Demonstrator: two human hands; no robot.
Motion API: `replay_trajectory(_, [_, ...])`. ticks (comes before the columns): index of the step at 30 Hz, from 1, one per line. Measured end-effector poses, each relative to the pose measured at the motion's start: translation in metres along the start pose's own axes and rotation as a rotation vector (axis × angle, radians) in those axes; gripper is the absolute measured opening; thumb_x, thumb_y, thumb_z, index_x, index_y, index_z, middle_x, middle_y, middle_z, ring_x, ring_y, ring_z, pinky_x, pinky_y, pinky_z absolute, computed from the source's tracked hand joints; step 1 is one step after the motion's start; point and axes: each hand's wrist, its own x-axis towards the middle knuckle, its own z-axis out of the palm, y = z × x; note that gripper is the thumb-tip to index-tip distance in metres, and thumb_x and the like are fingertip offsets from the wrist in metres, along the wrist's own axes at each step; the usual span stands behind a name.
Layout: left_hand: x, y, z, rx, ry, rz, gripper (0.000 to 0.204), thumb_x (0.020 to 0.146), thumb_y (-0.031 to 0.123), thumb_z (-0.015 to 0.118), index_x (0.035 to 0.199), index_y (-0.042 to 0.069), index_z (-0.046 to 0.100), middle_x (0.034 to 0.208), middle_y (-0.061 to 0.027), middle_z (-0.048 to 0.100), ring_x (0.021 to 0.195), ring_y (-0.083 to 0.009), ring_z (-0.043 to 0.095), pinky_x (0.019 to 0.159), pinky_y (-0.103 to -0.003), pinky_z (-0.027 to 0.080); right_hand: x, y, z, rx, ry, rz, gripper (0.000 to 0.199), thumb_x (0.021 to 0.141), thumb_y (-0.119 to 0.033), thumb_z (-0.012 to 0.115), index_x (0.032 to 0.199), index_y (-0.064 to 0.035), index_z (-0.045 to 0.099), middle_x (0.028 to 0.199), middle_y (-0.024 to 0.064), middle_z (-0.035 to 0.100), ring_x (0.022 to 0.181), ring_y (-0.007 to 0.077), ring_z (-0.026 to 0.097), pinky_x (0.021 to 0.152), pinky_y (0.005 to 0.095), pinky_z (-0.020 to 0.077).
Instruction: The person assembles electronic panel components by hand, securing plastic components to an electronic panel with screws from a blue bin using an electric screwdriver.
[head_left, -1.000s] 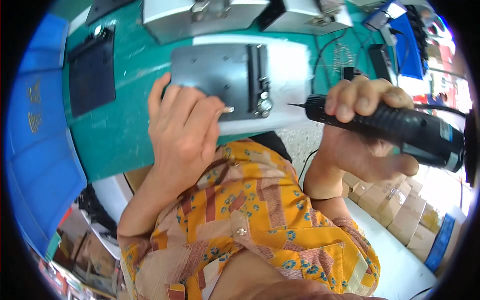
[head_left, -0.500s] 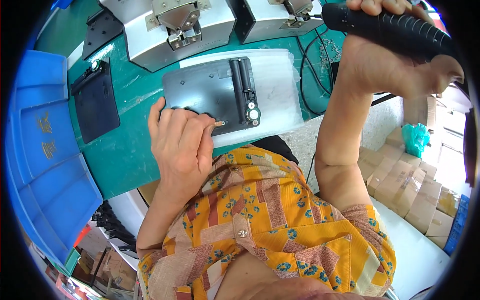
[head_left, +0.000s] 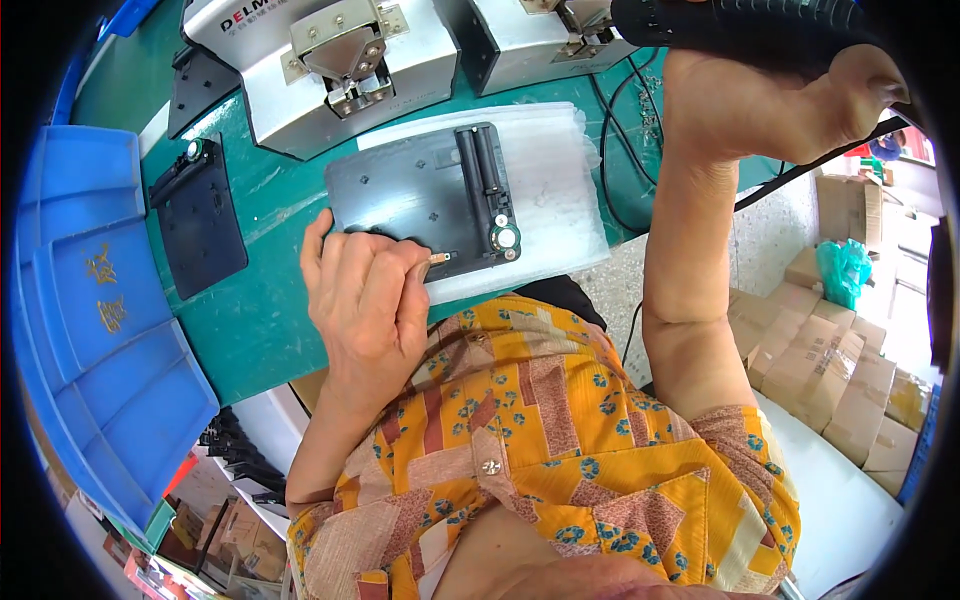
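A black rectangular plate [head_left: 390, 190] lies on a white foam sheet [head_left: 565, 190], with a ribbed bar and a round green-and-white part [head_left: 504, 238] along its right side. My left hand [head_left: 365, 295] rests at the plate's near left edge. Its closed thumb and forefinger pinch a small brass-coloured piece [head_left: 438, 259] against the plate's surface. Raised at the upper right, my right hand [head_left: 760, 110] is wrapped round a black, ribbed power screwdriver [head_left: 740, 30]. The upper frame edge cuts off part of that hand and tool. The screwdriver's front end is beside a silver screw feeder [head_left: 540, 60].
Another silver feeder [head_left: 400, 95] stands behind the plate. A similar black plate [head_left: 205, 225] lies at the left, by a blue bin [head_left: 110, 240]. Black cable [head_left: 605, 150] loops on the green table [head_left: 250, 350]. Cardboard boxes [head_left: 815, 350] are stacked at the right.
My right hand and the screwdriver have moved up and slightly left, partly leaving the frame. The whole view has shifted a little. My left hand keeps its pinch at the plate.
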Motion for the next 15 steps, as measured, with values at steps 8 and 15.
replay_trajectory(8, [0.000, -0.001, 0.002, -0.006, 0.030, 0.024, 0.018, 0.076, -0.003, 0.072, 0.091, 0.007, 0.067, 0.083, -0.0065, 0.057, 0.082, -0.0268, 0.059, 0.108, -0.053, 0.039, -0.006, -0.004, -0.007, 0.065, -0.031, 0.078, 0.062, 0.099, -0.067, 0.051, 0.110, -0.0065, 0.059, 0.082, 0.0085, 0.061, 0.065, 0.0175, 0.063, 0.061, 0.0324, 0.0557])
replay_trajectory(15, [-0.004, -0.004, 0.001, -0.012, 0.027, 0.006, 0.016, 0.078, -0.002, 0.070, 0.091, 0.006, 0.067, 0.085, -0.0066, 0.057, 0.084, -0.0275, 0.058, 0.107, -0.052, 0.039, -0.017, -0.010, -0.009, 0.141, -0.093, 0.160, 0.066, 0.100, -0.069, 0.046, 0.114, -0.0064, 0.061, 0.083, 0.0086, 0.062, 0.067, 0.0172, 0.066, 0.062, 0.0330, 0.0572])
